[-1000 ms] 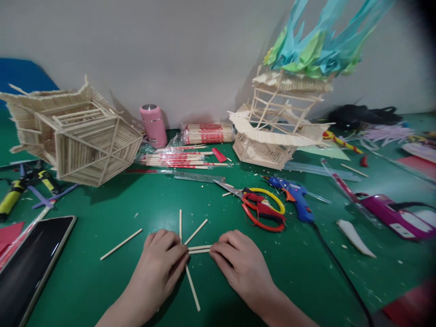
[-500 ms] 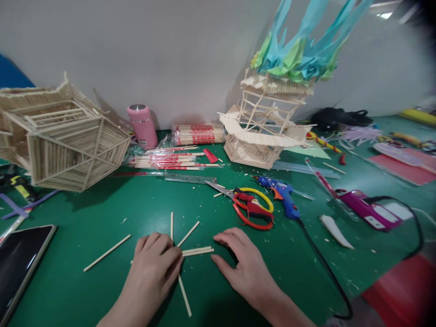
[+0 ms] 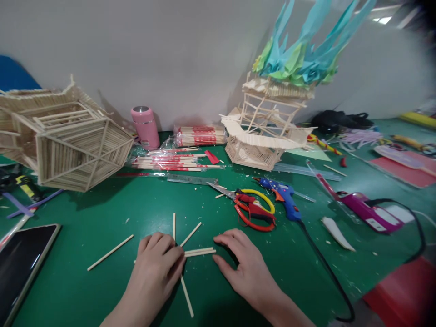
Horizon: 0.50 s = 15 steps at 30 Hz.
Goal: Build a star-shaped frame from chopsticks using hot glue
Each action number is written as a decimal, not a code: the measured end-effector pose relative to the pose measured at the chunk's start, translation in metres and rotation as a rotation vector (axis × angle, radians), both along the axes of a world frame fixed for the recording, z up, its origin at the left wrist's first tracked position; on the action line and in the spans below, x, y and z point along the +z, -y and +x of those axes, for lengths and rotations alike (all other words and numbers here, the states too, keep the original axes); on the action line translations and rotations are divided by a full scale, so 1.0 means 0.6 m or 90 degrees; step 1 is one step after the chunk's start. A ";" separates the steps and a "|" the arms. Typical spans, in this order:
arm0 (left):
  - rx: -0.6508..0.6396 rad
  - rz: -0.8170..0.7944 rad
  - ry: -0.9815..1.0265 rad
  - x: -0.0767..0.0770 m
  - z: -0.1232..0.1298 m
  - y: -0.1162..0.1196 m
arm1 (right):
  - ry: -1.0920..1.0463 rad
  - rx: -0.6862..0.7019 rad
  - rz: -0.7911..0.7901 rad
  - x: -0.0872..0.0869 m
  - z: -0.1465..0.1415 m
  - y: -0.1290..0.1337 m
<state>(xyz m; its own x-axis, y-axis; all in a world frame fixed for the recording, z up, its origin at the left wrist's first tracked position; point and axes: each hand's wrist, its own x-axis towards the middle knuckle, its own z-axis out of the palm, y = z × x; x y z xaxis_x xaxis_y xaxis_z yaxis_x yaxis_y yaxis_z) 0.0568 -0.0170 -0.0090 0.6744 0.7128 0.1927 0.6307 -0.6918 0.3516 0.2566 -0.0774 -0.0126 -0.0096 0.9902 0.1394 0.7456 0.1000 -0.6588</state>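
Observation:
My left hand (image 3: 155, 265) rests on several thin wooden sticks (image 3: 200, 252) that fan out from under its curled fingers on the table. Its fingertips are closed over the point where the sticks meet, which hides the joint. To the right, my right hand (image 3: 243, 268) is open, thumb and fingers apart, just beyond the tips of two sticks lying side by side; it holds nothing. A single loose stick (image 3: 111, 252) lies at the left, apart from the fanned ones.
Behind my hands lie scissors (image 3: 254, 210) and a blue glue gun (image 3: 282, 195) with its black cord. Two stick structures (image 3: 85, 154) (image 3: 254, 152), a pink flask (image 3: 146, 129) and packs of sticks (image 3: 200, 136) stand along the wall. A phone (image 3: 25, 268) lies left, a purple device (image 3: 371, 211) right.
The whole view has shifted slightly to the right and down. Both hands keep almost the same pose over the sticks.

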 end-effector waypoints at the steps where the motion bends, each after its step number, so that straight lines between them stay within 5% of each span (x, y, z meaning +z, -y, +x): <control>1: -0.001 -0.001 0.007 0.002 -0.001 0.000 | 0.004 0.002 -0.003 0.002 -0.001 0.000; 6: 0.024 0.013 0.041 0.008 -0.019 -0.002 | 0.042 0.033 0.006 0.009 -0.004 -0.005; 15: 0.196 0.036 0.152 0.002 -0.085 -0.026 | 0.054 0.061 -0.001 0.006 -0.014 -0.018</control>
<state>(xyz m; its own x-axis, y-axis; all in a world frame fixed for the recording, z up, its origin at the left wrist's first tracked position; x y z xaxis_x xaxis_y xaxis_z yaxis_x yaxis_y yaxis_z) 0.0060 -0.0015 -0.0080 0.3624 0.8583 0.3633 0.7169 -0.5059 0.4798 0.2480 -0.0667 -0.0092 -0.1162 0.9844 0.1324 0.7857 0.1727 -0.5941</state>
